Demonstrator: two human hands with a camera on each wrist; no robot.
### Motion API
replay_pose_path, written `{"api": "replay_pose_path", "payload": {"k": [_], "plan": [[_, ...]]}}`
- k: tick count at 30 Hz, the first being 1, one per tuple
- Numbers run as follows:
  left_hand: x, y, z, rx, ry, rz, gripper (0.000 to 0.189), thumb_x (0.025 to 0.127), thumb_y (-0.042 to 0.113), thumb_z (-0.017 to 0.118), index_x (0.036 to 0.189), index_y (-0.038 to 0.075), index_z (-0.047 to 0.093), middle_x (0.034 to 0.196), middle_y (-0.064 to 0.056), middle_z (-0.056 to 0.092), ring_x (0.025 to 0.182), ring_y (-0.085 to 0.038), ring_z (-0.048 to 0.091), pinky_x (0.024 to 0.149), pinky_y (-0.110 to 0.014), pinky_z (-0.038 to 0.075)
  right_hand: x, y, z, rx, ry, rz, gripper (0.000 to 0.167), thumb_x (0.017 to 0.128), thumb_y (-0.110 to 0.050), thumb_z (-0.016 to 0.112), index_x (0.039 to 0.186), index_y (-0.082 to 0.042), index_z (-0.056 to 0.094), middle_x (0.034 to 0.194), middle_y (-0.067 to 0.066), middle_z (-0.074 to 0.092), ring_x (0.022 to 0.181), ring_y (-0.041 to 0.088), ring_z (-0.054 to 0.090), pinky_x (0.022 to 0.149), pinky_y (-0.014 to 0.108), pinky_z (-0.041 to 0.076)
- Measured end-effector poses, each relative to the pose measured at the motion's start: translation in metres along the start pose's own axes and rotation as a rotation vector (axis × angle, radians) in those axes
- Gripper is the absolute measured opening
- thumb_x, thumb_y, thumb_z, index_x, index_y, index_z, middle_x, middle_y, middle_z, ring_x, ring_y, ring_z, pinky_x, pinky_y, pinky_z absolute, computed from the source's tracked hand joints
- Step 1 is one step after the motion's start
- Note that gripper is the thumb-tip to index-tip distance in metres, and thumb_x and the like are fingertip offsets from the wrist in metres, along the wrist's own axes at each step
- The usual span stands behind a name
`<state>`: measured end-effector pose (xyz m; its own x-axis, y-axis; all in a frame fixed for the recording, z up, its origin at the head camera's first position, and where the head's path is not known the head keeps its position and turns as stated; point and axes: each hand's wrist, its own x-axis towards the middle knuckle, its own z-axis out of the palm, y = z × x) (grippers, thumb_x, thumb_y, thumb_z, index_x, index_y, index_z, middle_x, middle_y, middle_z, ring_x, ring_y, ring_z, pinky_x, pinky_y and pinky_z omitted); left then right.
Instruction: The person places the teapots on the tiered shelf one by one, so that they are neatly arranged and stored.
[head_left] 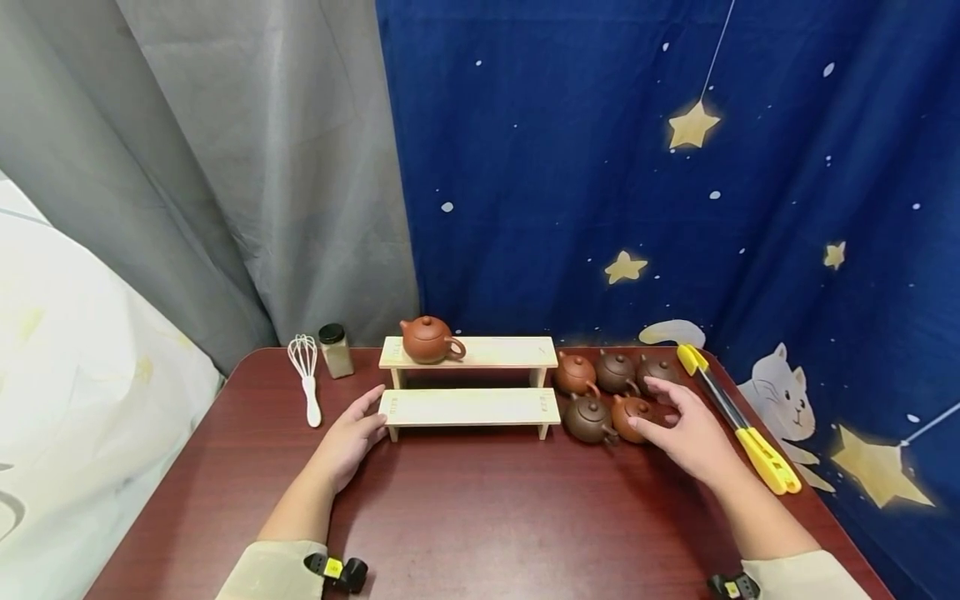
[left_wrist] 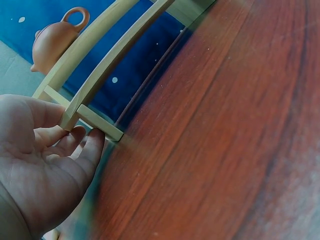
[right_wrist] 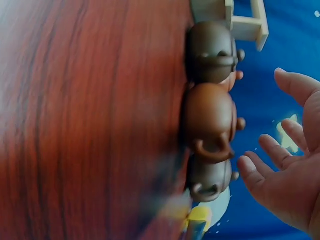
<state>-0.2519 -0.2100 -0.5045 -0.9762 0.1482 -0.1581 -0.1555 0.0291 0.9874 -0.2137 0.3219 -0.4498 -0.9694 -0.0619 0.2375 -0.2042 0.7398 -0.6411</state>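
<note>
A two-tier wooden display stand stands mid-table, with a reddish-brown teapot on its upper tier. My left hand grips the left end of the lower tier, its thumb at the board's corner and its fingers by the leg. To the right of the stand, several small teapots cluster in two rows, some reddish-brown, some dark brown. Over the right side of this cluster hovers my right hand, thumb and fingers spread apart and holding nothing. Closest to it is the front reddish-brown teapot, partly covered by the thumb in the head view.
Left of the stand lie a white whisk and a black-lidded jar. Yellow-and-black tongs lie along the right table edge. Grey and blue curtains hang behind the dark red table.
</note>
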Motion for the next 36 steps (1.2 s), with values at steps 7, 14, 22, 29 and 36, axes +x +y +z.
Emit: {"api": "replay_pose_path", "payload": {"k": [7,14,22,29,36], "plan": [[-0.001,-0.001,-0.001,-0.004,0.0,0.0,0.067,0.111,0.007,0.043,0.172,0.01,0.017,0.178,-0.014,0.022,0.154,-0.025,0.035,0.111,-0.022,0.046,0.006,0.022,0.001,0.015,-0.079,0.034,0.082,0.092,-0.041,0.085,0.157,-0.005,0.049,0.155,0.027,0.054,0.137,0.047,0.056,0.109,0.066,0.051],[-0.002,-0.004,0.0,-0.009,0.009,-0.006,0.066,0.11,0.006,0.043,0.172,0.01,0.019,0.177,-0.015,0.025,0.151,-0.021,0.039,0.1,-0.013,0.048,0.012,0.036,0.011,-0.045,-0.109,0.032,0.082,0.087,-0.042,0.089,0.152,-0.005,0.055,0.147,0.023,0.061,0.127,0.04,0.063,0.104,0.054,0.053],[-0.002,-0.005,0.001,-0.027,-0.009,0.009,0.068,0.11,0.006,0.043,0.172,0.008,0.016,0.178,-0.017,0.021,0.155,-0.025,0.034,0.103,-0.014,0.048,0.014,0.039,0.019,-0.08,-0.171,0.066,0.081,0.083,-0.038,0.091,0.15,-0.008,0.056,0.147,0.028,0.057,0.134,0.046,0.054,0.108,0.062,0.048],[0.002,-0.004,0.002,-0.021,0.002,0.008,0.068,0.11,0.006,0.044,0.172,0.008,0.018,0.177,-0.018,0.023,0.153,-0.024,0.038,0.099,-0.012,0.049,0.015,0.04,0.018,-0.111,-0.167,0.058,0.077,0.087,-0.036,0.089,0.151,-0.008,0.056,0.149,0.028,0.056,0.138,0.047,0.052,0.111,0.067,0.044],[0.001,-0.003,-0.001,-0.027,-0.005,0.01,0.067,0.111,0.005,0.042,0.172,0.009,0.016,0.178,-0.016,0.021,0.156,-0.028,0.033,0.106,-0.018,0.047,0.015,0.028,0.007,-0.123,-0.085,0.022,0.078,0.087,-0.032,0.09,0.151,-0.006,0.054,0.149,0.028,0.055,0.136,0.046,0.052,0.109,0.065,0.045]]}}
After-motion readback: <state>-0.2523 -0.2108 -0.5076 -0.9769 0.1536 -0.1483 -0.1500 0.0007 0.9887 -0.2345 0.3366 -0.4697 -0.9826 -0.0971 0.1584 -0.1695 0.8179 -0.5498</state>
